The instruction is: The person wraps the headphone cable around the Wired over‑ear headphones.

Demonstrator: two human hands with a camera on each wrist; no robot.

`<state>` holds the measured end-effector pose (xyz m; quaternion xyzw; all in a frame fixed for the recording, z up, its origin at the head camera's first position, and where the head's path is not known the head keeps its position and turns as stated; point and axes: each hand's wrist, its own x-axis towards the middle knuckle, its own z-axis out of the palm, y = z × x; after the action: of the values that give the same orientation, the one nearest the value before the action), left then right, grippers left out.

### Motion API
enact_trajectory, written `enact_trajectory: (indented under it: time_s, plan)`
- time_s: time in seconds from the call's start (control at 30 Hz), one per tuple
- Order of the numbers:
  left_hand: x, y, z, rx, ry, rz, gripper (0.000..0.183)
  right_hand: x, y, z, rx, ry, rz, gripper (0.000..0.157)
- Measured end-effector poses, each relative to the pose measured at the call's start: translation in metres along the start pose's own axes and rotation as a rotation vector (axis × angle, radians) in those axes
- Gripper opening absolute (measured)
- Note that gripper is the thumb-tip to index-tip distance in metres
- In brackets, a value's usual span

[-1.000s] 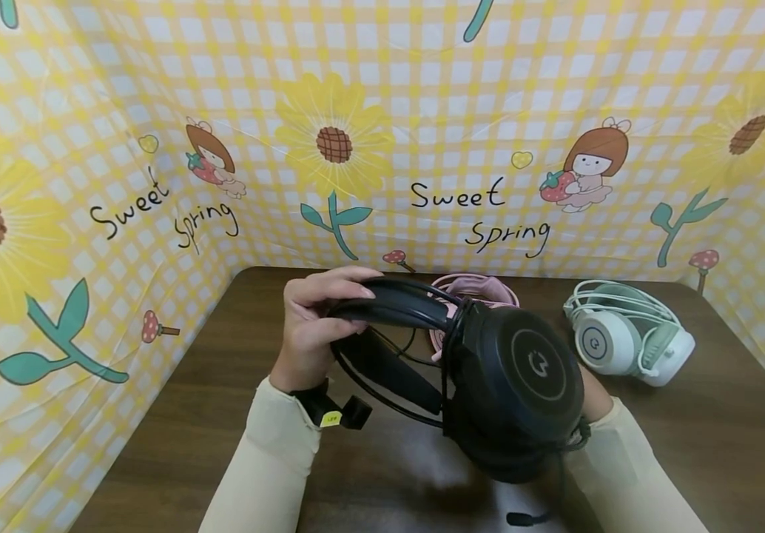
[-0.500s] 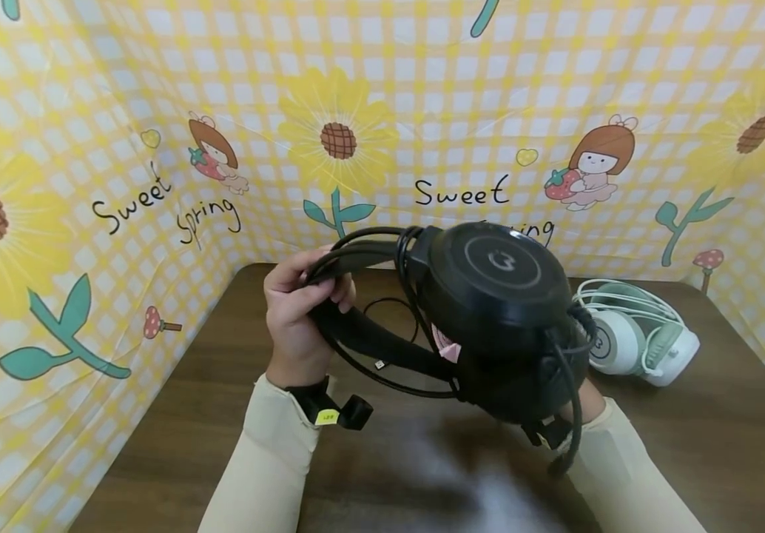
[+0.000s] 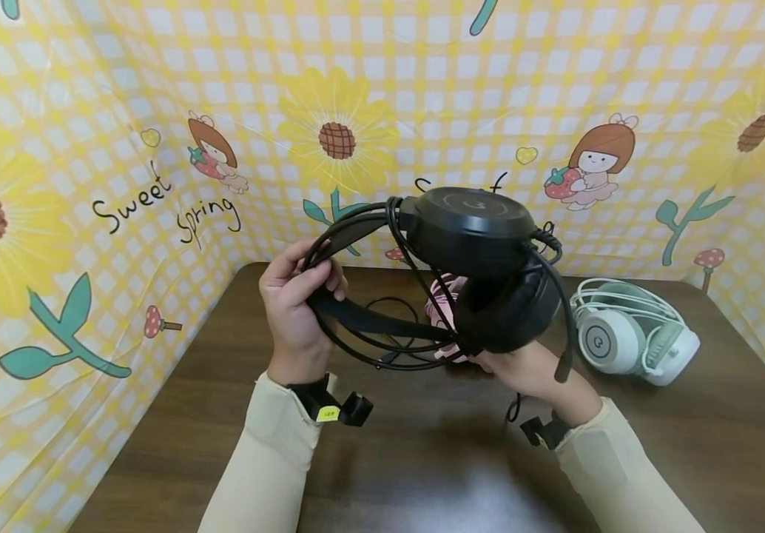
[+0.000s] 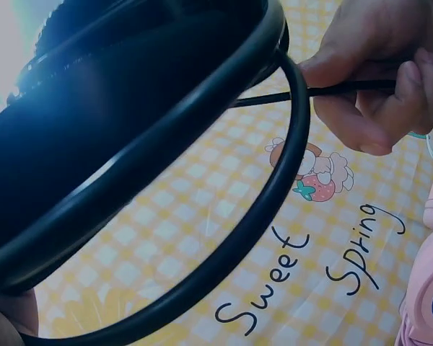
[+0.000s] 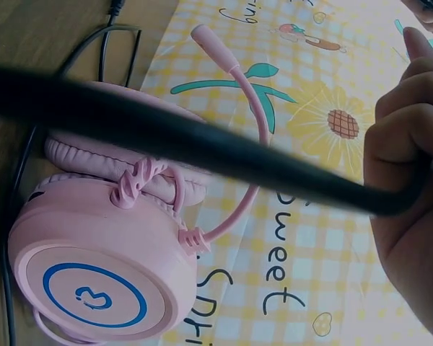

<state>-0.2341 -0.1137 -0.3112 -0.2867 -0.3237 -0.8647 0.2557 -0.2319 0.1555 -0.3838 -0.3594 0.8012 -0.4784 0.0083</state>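
Note:
Held up over the table is a black headset (image 3: 472, 233) with a boom microphone and cables looped around its headband. My left hand (image 3: 296, 314) grips the headband at its left end, thumb over the band and cable. Partly hidden under the ear cups, my right hand (image 3: 542, 377) pinches a black cable, clearest in the left wrist view, where that hand (image 4: 382, 72) closes on the cable (image 4: 270, 99). In the right wrist view the blurred cable (image 5: 202, 151) runs into the curled fingers. A small loop of cable hangs below the right hand.
Behind the black headset lies a pink headset (image 5: 108, 267) with its own microphone. A white and green headset (image 3: 629, 337) rests at the right on the brown wooden table (image 3: 409, 459). Yellow checked cloth (image 3: 382, 89) walls off the back and sides.
The black headset has risen and tilted, its logo cup turning upward and away. My right hand has come from behind it to below the ear cups; the left hand keeps its grip on the headband.

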Motion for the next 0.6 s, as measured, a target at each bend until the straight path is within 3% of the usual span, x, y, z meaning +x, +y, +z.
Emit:
enact_trajectory:
  time_s: [0.1, 0.17, 0.43, 0.6]
  plan:
    - [0.0001, -0.0004, -0.0009, 0.017, 0.028, -0.001, 0.022, 0.0042, -0.0043, 0.0005, 0.075, -0.015, -0.075, 0.025]
    - [0.0004, 0.0006, -0.0019, 0.024, 0.043, 0.003, 0.021, 0.0061, -0.0064, 0.0004, 0.091, -0.025, -0.073, 0.026]
    - [0.0049, 0.0055, -0.0062, -0.004, 0.081, 0.068, 0.017, 0.0097, -0.0078, -0.0035, -0.125, -0.056, -0.024, 0.023]
    - [0.0084, 0.0090, -0.0084, -0.020, 0.121, 0.091, 0.015, 0.0094, -0.0097, -0.0048, -0.184, -0.077, 0.022, 0.028]
